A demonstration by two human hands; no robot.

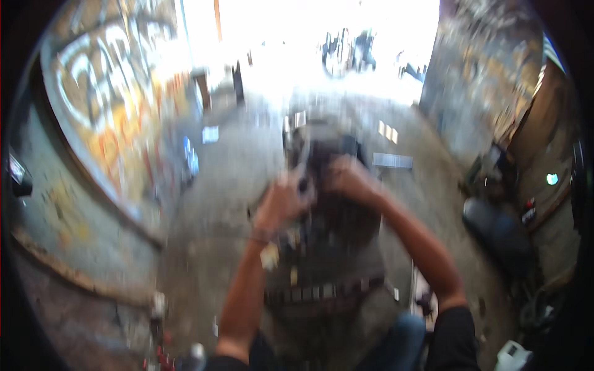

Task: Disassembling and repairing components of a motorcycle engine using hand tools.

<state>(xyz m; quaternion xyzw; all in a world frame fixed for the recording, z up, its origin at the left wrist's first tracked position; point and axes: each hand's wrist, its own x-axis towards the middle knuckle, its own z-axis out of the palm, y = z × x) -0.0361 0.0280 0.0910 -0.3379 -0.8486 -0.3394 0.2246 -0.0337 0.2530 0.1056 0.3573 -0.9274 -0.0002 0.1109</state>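
Motion blur smears the whole picture. Ahead of me stands a bulky dark thing, perhaps a machine part; its kind cannot be made out. My left hand is at its upper left side, fingers curled by a small dark round thing. Close by on the right, my right hand is bent over the top of the bulky thing, its fingers closed and partly hidden. What either hand grips is too blurred to name. Below the hands is a dark surface with several small pale pieces on it.
Painted walls stand left and right, with a bright opening at the far end. A motorcycle-like shape is out there. On the right lies a dark padded seat among clutter. A pale blue flat thing lies on the floor.
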